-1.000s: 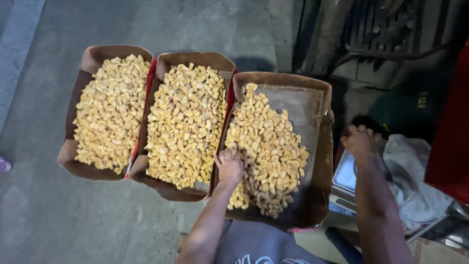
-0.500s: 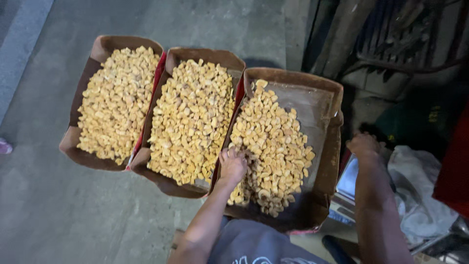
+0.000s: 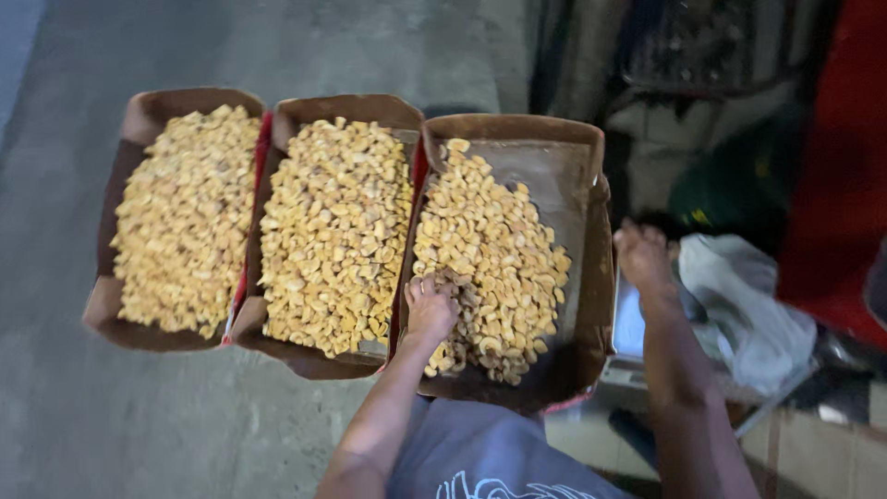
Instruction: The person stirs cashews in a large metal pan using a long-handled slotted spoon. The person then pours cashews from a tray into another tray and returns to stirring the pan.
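Three brown trays of pale yellow cashew pieces sit side by side on the concrete floor. My left hand (image 3: 430, 310) lies in the right tray (image 3: 591, 277), near its front left corner, with its fingers curled into the cashew pieces (image 3: 494, 259). That tray's far right part is bare metal. My right hand (image 3: 644, 257) hangs just outside the tray's right wall, fingers pointing away, holding nothing, above a metal scale (image 3: 628, 333).
The middle tray (image 3: 351, 109) and left tray (image 3: 139, 115) are heaped full. A crumpled white bag (image 3: 748, 305) lies to the right of my right hand. A red object (image 3: 832, 157) and dark clutter stand at the far right. Grey concrete floor (image 3: 139, 425) lies to the left.
The view has shifted a little. My left hand stays on the same spot in the cashew pile, and my right hand stays beside the tray's right wall.
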